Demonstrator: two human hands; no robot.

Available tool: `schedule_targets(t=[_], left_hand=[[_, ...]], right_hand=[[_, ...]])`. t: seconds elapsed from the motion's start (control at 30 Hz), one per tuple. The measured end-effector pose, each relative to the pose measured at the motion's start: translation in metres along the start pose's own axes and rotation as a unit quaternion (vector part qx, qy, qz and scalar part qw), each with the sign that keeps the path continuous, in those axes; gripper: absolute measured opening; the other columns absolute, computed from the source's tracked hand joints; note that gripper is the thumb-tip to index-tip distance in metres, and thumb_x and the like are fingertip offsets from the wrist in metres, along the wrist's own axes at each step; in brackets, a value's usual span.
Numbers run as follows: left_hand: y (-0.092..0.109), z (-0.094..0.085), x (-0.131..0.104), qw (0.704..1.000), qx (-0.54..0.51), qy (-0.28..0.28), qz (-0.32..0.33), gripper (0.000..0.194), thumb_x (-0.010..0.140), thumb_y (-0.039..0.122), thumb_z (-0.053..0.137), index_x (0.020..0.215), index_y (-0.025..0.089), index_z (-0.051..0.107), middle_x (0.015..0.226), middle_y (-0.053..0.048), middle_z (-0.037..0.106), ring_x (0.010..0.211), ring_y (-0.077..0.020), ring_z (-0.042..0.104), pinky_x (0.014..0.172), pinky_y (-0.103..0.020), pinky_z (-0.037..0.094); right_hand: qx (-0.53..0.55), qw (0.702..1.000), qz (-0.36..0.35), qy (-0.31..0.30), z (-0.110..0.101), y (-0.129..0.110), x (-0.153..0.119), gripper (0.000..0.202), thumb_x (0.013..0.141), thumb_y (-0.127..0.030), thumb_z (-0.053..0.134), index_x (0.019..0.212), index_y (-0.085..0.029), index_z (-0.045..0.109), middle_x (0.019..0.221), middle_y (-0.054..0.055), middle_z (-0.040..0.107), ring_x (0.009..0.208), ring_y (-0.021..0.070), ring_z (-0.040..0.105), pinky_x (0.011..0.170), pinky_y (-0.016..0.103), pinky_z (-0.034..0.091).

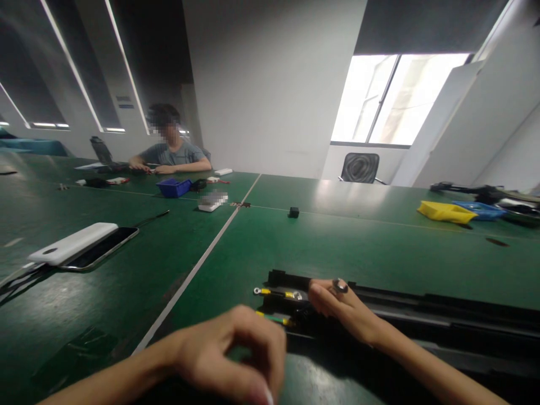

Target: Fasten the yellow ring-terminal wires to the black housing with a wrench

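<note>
My left hand [236, 351] is in front at the bottom centre, fingers curled towards the thumb in a pinch; whatever lies between the tips is too small to name. Fingers bent, my right hand [340, 306] rests at the left end of a long black housing [447, 320], and its fingertips are hidden against dark parts. A metal ring shows on one of its fingers. Beside those fingertips, a short yellow-and-black cable with ring terminals [276, 293] lies across the housing's end. Nearer to me is a green-and-yellow cable [276, 319].
The green table [358, 247] carries a white power bank [76, 242] and a phone [103, 250] at left. Farther off are a blue bin [174, 188], a small black block [294, 212] and a yellow bin [446, 212]. A person [172, 152] sits across the table.
</note>
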State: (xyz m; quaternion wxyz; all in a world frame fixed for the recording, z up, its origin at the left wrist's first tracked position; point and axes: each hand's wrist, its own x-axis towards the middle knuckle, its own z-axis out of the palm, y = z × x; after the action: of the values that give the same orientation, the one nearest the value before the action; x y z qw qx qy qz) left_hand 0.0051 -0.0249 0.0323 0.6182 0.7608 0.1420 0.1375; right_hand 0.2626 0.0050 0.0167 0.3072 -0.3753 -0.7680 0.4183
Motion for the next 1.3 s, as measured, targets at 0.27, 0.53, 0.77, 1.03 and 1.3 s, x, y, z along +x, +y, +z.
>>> schedule_targets(t=[0.27,0.53,0.77,1.03,1.3], left_hand=[[-0.029,-0.032,-0.005,0.913,0.336,0.213,-0.087,0.015,0.082,0.022,0.067,0.093,0.017,0.058,0.093,-0.002,0.055,0.082,-0.0176,0.051,0.072,-0.027,0.042],[-0.035,-0.021,0.001,0.901,0.358,0.223,-0.101,0.011,0.085,0.017,0.062,0.093,0.018,0.054,0.093,-0.003,0.054,0.086,-0.0194,0.051,0.076,-0.029,0.042],[-0.04,-0.025,-0.001,0.904,0.364,0.206,-0.089,0.007,0.092,0.023,0.056,0.088,0.018,0.053,0.09,-0.002,0.053,0.084,-0.0183,0.051,0.073,-0.027,0.041],[-0.041,-0.032,-0.005,0.92,0.341,0.174,-0.081,0.011,0.097,0.028,0.05,0.093,0.018,0.053,0.095,-0.003,0.052,0.086,-0.0175,0.051,0.076,-0.027,0.04],[-0.039,-0.031,-0.004,0.924,0.316,0.186,-0.104,0.011,0.094,0.028,0.055,0.091,0.017,0.055,0.087,-0.001,0.054,0.075,-0.0151,0.05,0.067,-0.024,0.039]], right_hand=[[-0.014,1.0,-0.001,-0.01,0.0,-0.005,0.0,0.057,0.094,-0.062,0.031,0.06,-0.018,0.041,0.057,-0.003,0.036,0.053,0.0106,0.033,0.051,0.024,0.028],[-0.019,1.0,0.002,-0.015,-0.001,-0.006,0.0,0.056,0.094,-0.062,0.031,0.06,-0.018,0.041,0.057,-0.003,0.036,0.053,0.0108,0.033,0.051,0.025,0.028],[-0.028,1.0,0.006,-0.011,-0.001,-0.008,0.0,0.057,0.093,-0.064,0.031,0.059,-0.018,0.04,0.057,-0.003,0.037,0.054,0.0109,0.033,0.051,0.025,0.028],[-0.032,0.999,-0.006,-0.029,-0.002,-0.006,-0.001,0.058,0.093,-0.063,0.031,0.059,-0.018,0.042,0.058,-0.002,0.038,0.054,0.0108,0.034,0.052,0.024,0.029],[-0.011,0.999,-0.003,-0.043,-0.001,-0.007,-0.001,0.058,0.091,-0.065,0.034,0.06,-0.018,0.043,0.057,-0.003,0.037,0.054,0.0109,0.034,0.051,0.024,0.028]])
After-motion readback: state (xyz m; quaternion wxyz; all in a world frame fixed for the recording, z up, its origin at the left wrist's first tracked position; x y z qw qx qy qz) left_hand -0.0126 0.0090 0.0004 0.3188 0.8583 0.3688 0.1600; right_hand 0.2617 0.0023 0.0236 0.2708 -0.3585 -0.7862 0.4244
